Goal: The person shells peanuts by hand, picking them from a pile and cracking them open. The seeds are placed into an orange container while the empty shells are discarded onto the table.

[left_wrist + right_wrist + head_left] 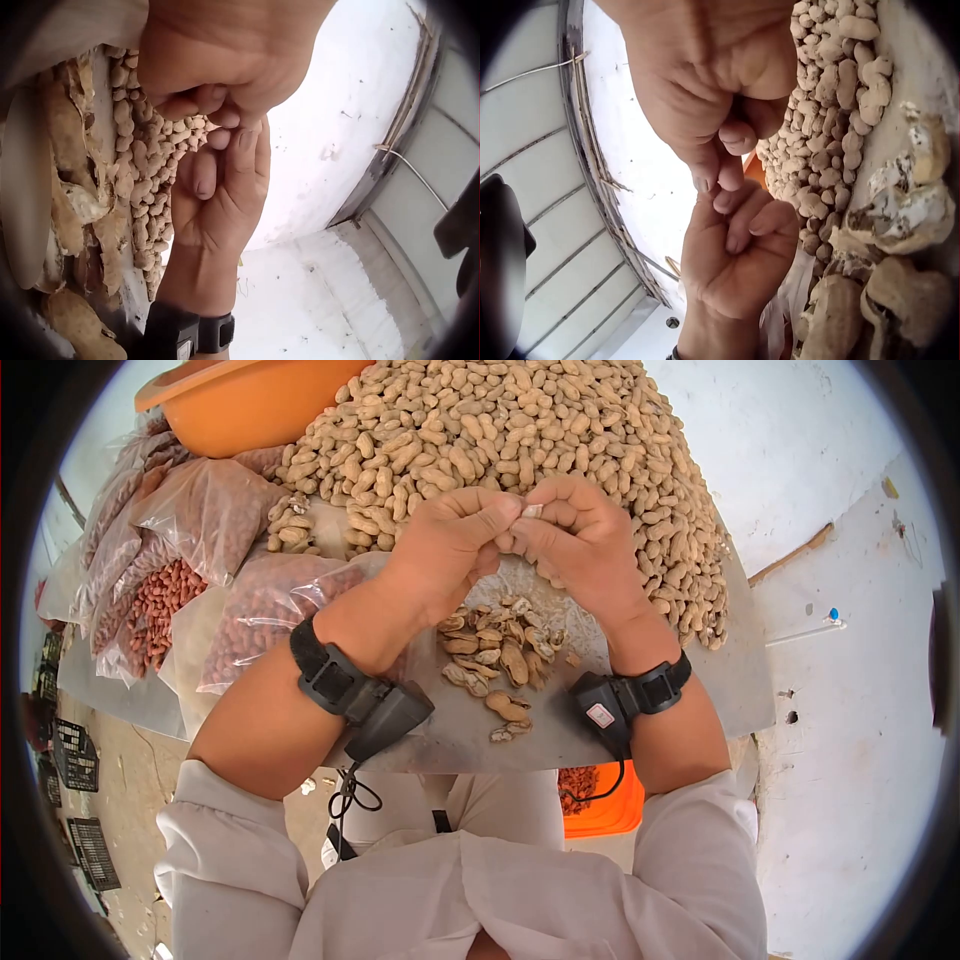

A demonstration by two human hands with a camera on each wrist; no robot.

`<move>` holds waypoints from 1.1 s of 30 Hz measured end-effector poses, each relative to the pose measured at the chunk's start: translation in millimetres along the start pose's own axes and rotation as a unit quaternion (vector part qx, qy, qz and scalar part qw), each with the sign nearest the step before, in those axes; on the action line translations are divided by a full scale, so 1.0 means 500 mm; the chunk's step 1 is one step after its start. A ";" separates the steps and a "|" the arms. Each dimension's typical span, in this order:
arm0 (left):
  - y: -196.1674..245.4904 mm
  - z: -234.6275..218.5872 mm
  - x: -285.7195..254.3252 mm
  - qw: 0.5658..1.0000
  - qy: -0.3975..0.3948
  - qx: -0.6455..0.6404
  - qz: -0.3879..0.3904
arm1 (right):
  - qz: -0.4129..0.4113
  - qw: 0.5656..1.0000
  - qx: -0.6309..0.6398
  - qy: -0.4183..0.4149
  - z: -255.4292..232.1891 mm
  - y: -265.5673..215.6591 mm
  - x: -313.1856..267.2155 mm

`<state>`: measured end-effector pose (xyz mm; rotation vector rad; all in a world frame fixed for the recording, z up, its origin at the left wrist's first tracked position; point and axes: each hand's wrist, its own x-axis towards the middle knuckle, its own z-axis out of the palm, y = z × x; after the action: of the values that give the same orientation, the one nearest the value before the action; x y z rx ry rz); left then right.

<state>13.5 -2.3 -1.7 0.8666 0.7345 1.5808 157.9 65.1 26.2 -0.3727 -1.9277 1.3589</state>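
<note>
In the head view my left hand [450,550] and right hand [588,550] meet fingertip to fingertip over the table, in front of a big heap of unshelled peanuts [480,435]. Between the thumb and curled fingers of the right hand shows a small whitish piece of peanut shell [533,511]. The left thumb and forefinger pinch right beside it; fingers mostly hide what lies between them. Both wrist views show the fingertips pressed together. Below the hands lies a small pile of cracked peanut shells [505,645], seen close up in the right wrist view.
Clear plastic bags of red shelled peanuts [270,615] lie at the left, beside an orange basin [245,410]. An orange tub [610,805] with reddish contents stands below the table's front edge [480,760]. A white wall [850,660] rises at the right.
</note>
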 end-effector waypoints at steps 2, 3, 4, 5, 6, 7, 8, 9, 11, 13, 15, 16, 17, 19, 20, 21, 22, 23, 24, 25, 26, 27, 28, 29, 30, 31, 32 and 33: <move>0.002 0.001 -0.001 1.000 -0.011 -0.025 -0.010 | -0.010 1.000 0.009 0.012 -0.002 0.008 0.000; 0.002 -0.003 0.000 0.999 -0.023 -0.037 -0.015 | -0.016 1.000 0.006 0.010 -0.004 0.010 0.002; 0.002 -0.005 0.001 0.998 -0.034 -0.048 -0.020 | -0.023 1.000 0.002 0.008 -0.006 0.014 0.003; 0.003 -0.005 0.002 0.997 -0.032 -0.065 -0.027 | -0.038 0.999 0.001 0.005 -0.008 0.020 0.006; 0.006 -0.003 0.002 0.996 -0.030 -0.082 -0.034 | -0.052 0.999 0.001 0.002 -0.011 0.028 0.009; 0.007 -0.001 0.003 0.994 -0.028 -0.099 -0.042 | -0.067 0.998 0.000 -0.001 -0.012 0.031 0.010; 0.007 -0.002 0.004 0.993 -0.025 -0.106 -0.042 | -0.061 0.998 -0.007 -0.006 -0.012 0.029 0.008; 0.008 -0.005 0.005 0.992 -0.023 -0.113 -0.041 | -0.055 0.998 -0.013 -0.011 -0.008 0.022 0.005; 0.008 -0.008 0.006 0.991 -0.016 -0.126 -0.041 | -0.052 0.998 -0.014 -0.015 -0.003 0.021 0.003; 0.008 -0.011 0.006 0.990 -0.006 -0.137 -0.042 | -0.058 0.998 -0.004 -0.014 0.000 0.024 0.004; 0.009 -0.012 0.006 0.989 -0.007 -0.136 -0.061 | -0.061 0.997 -0.041 -0.015 -0.002 0.025 0.006; 0.008 -0.013 0.006 0.988 -0.007 -0.136 -0.071 | -0.062 0.996 -0.060 -0.016 -0.002 0.026 0.007; 0.006 -0.013 0.006 0.988 -0.004 -0.138 -0.074 | -0.055 0.994 -0.090 -0.009 -0.002 0.027 0.005; 0.002 -0.013 0.007 0.986 0.003 -0.144 -0.079 | -0.041 0.988 -0.149 0.004 0.000 0.032 0.001; 0.002 -0.012 0.007 0.985 0.015 -0.149 -0.082 | -0.055 0.987 -0.150 0.009 0.002 0.035 0.001; 0.003 -0.008 0.005 0.984 0.027 -0.154 -0.086 | -0.069 0.986 -0.151 0.013 0.005 0.038 0.001; 0.004 -0.007 0.004 0.982 0.039 -0.159 -0.089 | -0.084 0.985 -0.152 0.018 0.006 0.039 0.001; 0.003 -0.008 0.005 0.981 0.040 -0.164 -0.092 | -0.094 0.979 -0.179 0.014 0.006 0.038 0.001; 0.001 -0.011 0.007 0.980 0.040 -0.169 -0.095 | -0.105 0.973 -0.206 0.010 0.005 0.033 0.001; 0.001 -0.011 0.007 0.979 0.041 -0.175 -0.098 | -0.116 0.966 -0.233 0.005 0.005 0.030 0.001; 0.001 -0.011 0.006 0.979 0.045 -0.172 -0.101 | -0.125 0.963 -0.240 0.006 0.005 0.027 0.001; 0.004 -0.007 0.004 0.979 0.049 -0.169 -0.104 | -0.135 0.959 -0.248 0.007 0.006 0.025 0.001; 0.006 -0.005 0.003 0.979 0.053 -0.165 -0.107 | -0.145 0.956 -0.256 0.007 0.007 0.023 0.001; 0.005 -0.006 0.003 0.979 0.054 -0.165 -0.108 | -0.146 0.954 -0.261 0.003 0.007 0.021 0.000; 0.005 -0.008 0.004 0.979 0.055 -0.164 -0.109 | -0.147 0.952 -0.267 -0.001 0.008 0.018 0.000; 0.005 -0.009 0.004 0.979 0.055 -0.164 -0.110 | -0.148 0.951 -0.273 -0.005 0.008 0.017 0.000; 0.004 -0.009 0.004 0.978 0.059 -0.167 -0.109 | -0.161 0.949 -0.272 -0.008 0.007 0.020 0.001; 0.004 -0.009 0.003 0.978 0.063 -0.169 -0.107 | -0.174 0.946 -0.272 -0.011 0.005 0.024 0.003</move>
<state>8.6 -0.9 -2.3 0.4270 0.6007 1.5172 153.2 69.0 15.5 -0.2562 -2.2433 0.5936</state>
